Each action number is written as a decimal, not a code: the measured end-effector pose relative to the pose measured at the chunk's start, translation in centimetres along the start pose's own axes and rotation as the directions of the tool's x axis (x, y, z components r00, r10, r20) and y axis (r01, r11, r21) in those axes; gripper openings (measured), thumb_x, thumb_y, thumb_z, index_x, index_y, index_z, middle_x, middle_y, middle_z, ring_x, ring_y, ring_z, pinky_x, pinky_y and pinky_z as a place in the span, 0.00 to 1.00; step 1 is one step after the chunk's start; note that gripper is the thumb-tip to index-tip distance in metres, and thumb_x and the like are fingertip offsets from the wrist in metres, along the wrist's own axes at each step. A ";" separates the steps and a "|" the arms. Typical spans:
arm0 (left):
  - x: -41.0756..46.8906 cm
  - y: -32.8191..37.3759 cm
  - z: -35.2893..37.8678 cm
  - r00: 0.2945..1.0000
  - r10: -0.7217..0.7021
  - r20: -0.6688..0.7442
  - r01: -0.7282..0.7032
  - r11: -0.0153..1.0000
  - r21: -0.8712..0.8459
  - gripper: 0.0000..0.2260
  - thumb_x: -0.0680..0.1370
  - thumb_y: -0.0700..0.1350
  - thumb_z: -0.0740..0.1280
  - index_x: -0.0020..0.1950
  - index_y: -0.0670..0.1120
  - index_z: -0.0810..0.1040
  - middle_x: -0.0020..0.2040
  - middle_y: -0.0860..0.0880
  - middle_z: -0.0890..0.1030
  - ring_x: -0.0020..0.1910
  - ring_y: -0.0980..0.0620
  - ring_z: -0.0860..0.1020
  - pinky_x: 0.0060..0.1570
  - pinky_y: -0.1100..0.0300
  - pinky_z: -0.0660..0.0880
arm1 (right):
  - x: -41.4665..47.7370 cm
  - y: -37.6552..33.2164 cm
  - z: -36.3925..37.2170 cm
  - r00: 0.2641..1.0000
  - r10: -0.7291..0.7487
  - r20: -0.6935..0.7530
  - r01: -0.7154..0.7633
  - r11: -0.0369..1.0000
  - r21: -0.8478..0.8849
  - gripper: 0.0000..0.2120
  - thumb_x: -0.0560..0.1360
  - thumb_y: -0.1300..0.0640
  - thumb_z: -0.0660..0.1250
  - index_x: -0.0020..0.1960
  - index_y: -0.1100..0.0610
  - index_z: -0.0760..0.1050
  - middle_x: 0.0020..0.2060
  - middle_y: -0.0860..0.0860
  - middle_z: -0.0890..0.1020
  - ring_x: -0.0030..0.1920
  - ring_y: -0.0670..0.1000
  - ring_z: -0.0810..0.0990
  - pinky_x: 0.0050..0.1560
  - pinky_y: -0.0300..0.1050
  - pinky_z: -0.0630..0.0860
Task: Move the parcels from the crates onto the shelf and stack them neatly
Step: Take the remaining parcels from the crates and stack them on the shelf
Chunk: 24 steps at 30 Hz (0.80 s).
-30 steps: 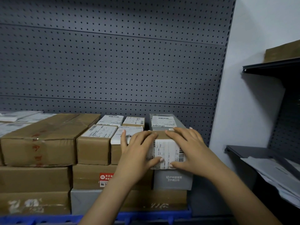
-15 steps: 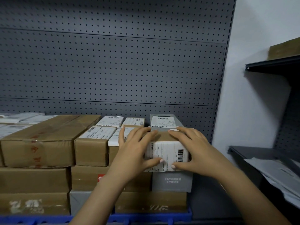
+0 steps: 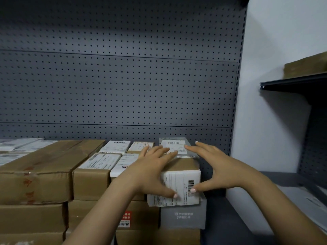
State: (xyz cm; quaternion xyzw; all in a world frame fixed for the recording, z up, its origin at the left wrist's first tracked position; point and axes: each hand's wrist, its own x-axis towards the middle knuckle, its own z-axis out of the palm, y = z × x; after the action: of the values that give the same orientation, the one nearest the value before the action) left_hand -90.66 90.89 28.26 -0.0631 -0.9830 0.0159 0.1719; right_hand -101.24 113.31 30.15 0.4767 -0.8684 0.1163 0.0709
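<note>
The labelled brown parcel (image 3: 182,181) is seated atop the grey box (image 3: 183,216) at the stack's right end. It is apparently being squared by the left hand (image 3: 152,170) and right hand (image 3: 223,168), fingers straight, nothing clasped.

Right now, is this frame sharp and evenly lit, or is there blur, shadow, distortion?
Head view: left hand, right hand and parcel look slightly motion-soft, pegboard holes crisp; it darkens toward the top, hard shadow under the side shelf; its right edge leans, wide-angle.
</note>
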 end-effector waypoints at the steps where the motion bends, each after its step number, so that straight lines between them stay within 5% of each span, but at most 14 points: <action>1: 0.2 0.1 0.1 1.000 -0.008 0.028 0.007 1.000 0.021 0.51 0.64 0.70 0.70 0.78 0.58 0.46 0.79 0.54 0.48 0.76 0.55 0.42 0.74 0.46 0.37 | 0.3 0.3 0.2 1.000 0.019 0.024 -0.019 1.000 0.025 0.56 0.56 0.25 0.71 0.73 0.29 0.41 0.77 0.40 0.43 0.76 0.44 0.40 0.75 0.54 0.53; 8: 1.1 0.0 1.2 0.996 -0.040 0.085 0.041 0.999 -0.010 0.52 0.63 0.68 0.72 0.78 0.58 0.46 0.78 0.55 0.51 0.76 0.56 0.49 0.73 0.52 0.37 | 1.8 1.9 2.0 0.997 -0.010 0.079 -0.005 0.983 0.183 0.56 0.56 0.29 0.75 0.74 0.30 0.44 0.75 0.35 0.46 0.74 0.36 0.45 0.72 0.40 0.53; 15: 1.1 0.1 1.0 0.995 -0.048 0.091 0.052 0.998 -0.034 0.52 0.63 0.68 0.73 0.78 0.59 0.45 0.78 0.56 0.51 0.76 0.56 0.49 0.73 0.54 0.37 | 2.5 2.3 2.9 0.998 -0.043 0.053 0.030 0.972 0.231 0.53 0.55 0.29 0.76 0.73 0.30 0.50 0.75 0.35 0.45 0.73 0.33 0.43 0.73 0.39 0.50; 20: 1.1 0.1 1.1 0.995 -0.054 0.086 0.057 0.998 -0.038 0.52 0.63 0.68 0.73 0.78 0.59 0.46 0.79 0.56 0.51 0.76 0.56 0.49 0.74 0.53 0.38 | 2.3 1.6 2.3 0.993 -0.112 0.035 0.100 0.962 0.255 0.46 0.60 0.37 0.78 0.69 0.32 0.55 0.57 0.14 0.48 0.60 0.17 0.50 0.57 0.16 0.52; 24: 1.0 0.1 1.0 0.995 -0.054 0.090 0.059 0.997 -0.051 0.52 0.63 0.68 0.73 0.78 0.59 0.46 0.79 0.55 0.51 0.76 0.57 0.49 0.73 0.55 0.38 | 2.4 1.3 2.3 0.993 -0.122 -0.001 0.118 0.954 0.277 0.44 0.59 0.37 0.79 0.68 0.32 0.57 0.57 0.14 0.52 0.62 0.21 0.55 0.55 0.17 0.56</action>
State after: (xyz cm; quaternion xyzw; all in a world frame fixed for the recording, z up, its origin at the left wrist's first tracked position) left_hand -91.96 91.11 27.69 -0.0392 -0.9910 -0.0127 0.1270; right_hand -103.61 111.39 28.28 0.5346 -0.8137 0.2281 0.0037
